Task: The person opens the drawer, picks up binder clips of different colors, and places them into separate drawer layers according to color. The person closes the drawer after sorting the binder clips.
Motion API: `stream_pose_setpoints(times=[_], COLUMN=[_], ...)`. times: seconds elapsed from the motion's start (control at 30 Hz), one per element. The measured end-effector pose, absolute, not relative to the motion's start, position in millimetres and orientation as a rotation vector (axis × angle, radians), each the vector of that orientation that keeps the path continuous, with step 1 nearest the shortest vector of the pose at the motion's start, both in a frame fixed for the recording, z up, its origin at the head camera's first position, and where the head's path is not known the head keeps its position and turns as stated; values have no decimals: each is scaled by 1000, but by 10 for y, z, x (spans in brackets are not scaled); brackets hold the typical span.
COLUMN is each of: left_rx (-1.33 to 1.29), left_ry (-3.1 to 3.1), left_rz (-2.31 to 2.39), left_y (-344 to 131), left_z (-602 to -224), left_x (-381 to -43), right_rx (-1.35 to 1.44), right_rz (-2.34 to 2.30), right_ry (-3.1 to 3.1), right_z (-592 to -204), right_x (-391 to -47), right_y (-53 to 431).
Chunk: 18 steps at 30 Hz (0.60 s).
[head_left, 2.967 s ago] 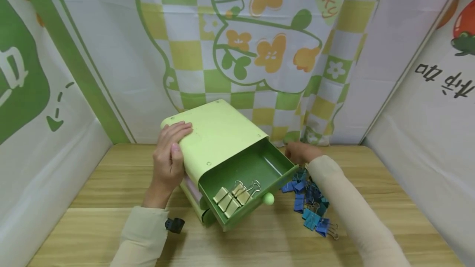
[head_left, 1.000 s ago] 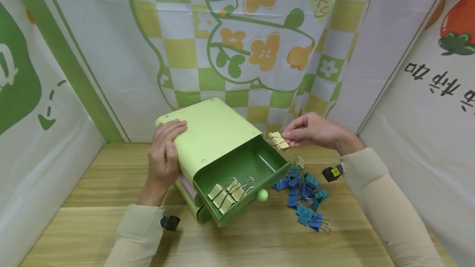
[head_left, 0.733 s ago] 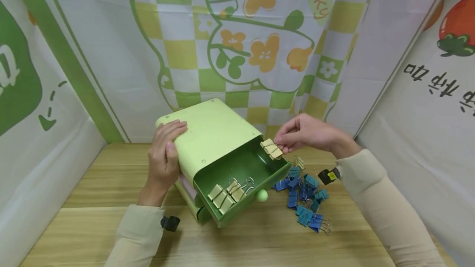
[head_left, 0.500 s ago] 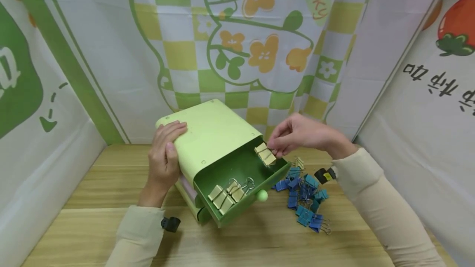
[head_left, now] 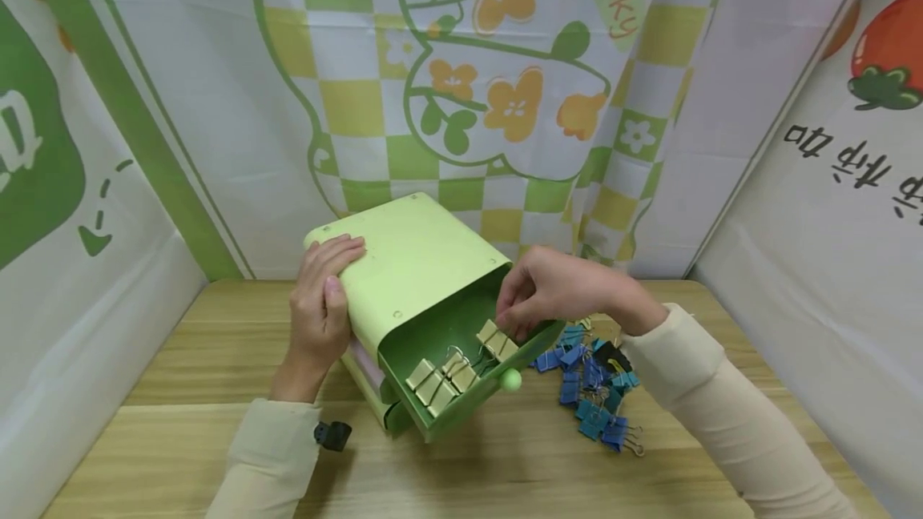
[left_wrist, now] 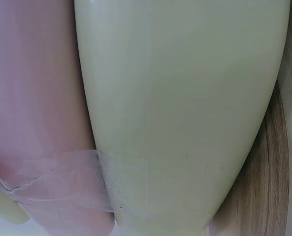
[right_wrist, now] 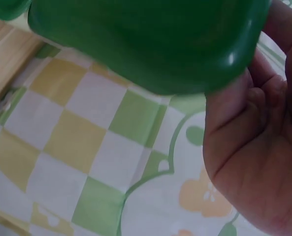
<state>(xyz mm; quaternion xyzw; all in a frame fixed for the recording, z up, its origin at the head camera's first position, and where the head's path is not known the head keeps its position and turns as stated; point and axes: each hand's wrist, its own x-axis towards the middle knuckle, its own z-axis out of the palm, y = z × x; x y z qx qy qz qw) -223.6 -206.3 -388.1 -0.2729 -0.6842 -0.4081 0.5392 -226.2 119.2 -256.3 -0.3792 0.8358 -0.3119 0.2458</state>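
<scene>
A pale green drawer unit sits at an angle on the table, its top green drawer pulled out. My left hand rests on the unit's left upper edge, fingers extended over the top. Inside the drawer, my right hand pinches a gold binder clip by its handle end, near the right front corner. Several other gold binder clips lie at the drawer's left front. In the right wrist view the drawer's outside hides the fingertips and the clip.
A pile of blue and teal binder clips lies on the wooden table, right of the drawer. The drawer's round knob sticks out in front. A pink layer shows in the left wrist view. A printed curtain hangs behind.
My right hand has come from beside the clip pile, carrying the gold binder clip up, leftward and down into the drawer. The left hand has stayed on the unit.
</scene>
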Motion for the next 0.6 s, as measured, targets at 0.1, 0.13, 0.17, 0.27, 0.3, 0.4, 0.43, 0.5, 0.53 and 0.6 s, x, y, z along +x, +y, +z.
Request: stream_pose_setpoints(times=[0.1,0.13,0.17,0.27,0.3,0.4,0.43,0.5,0.53,0.6], left_rx=[-647,-646,-645,-647,-648,-649,-647,-645,-644,-642], left_ry=[-1631,-1631,-1633,-1634,-1635,-1635,-1633,-1629,-1627,-1625], left_rz=[-972,-973,-973,-971,-971,-970,-969,-968,-968,-966], left_y=[-2059,-2058,-2058,-2058,-2058,-2057,-2058,-2060,-2057,-2051], left_z=[-3878,-3876,-3874,-3872,-3872,-3876,-3877,-3879,-3881,-3883], left_x=[-2237,-2237,-2238,-2239,-2241,-2243,-2243,-2244,-2244,-2245], right_rx=[-1060,-1068,-1074,-1075,-1080,-1119,-1138,-1170,-1187,-1197], right_rz=[-841,-838,-834,-826,-817,-784,-773,-760,-757,-764], right_ry=[2265,2261,2259,2246,2245,2252,2260,2281,2293,2324], right_z=[-2600,-2613,-2626,-2665,-2673,-2687,-2683,-2659,-2645,-2600], right_x=[-2231,-2222,-2215,-2198,-2193,-2198,-2203,-2215,-2222,-2229], right_y=[1133,1113,1095,1054,1044,1037,1040,1060,1080,1135])
